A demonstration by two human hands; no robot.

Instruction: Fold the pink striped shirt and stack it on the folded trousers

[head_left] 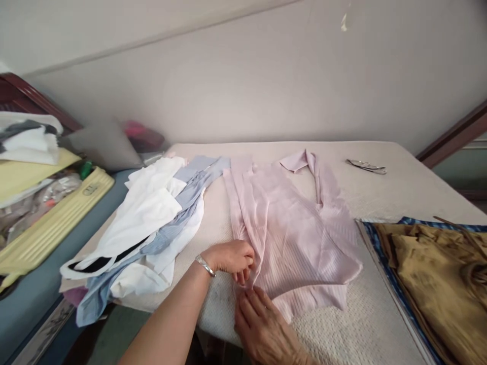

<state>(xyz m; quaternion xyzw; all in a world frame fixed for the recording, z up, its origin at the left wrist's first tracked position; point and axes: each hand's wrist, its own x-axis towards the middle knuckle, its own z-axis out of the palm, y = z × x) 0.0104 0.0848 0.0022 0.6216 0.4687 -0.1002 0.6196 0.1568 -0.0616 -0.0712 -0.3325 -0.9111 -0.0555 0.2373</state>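
A pale pink satiny blouse (289, 223) with fine stripes lies spread on the bed, its collar toward the wall and its hem toward me. My left hand (234, 257), a silver bracelet on the wrist, has its fingers curled around the blouse's left edge near the hem. Just below it, my right hand (261, 322) grips the bottom corner of the same edge, fingers bent and close together. The fingertips of both hands are partly hidden by cloth. One side of the blouse lies in loose folds beside my left hand.
White and light blue clothes (152, 203) lie piled on the left. Eyeglasses (366, 166) rest at the back right of the bed (384, 197). Brown folded clothing (429, 274) lies at the right. A yellow plastic container (61, 223) with bags stands at far left.
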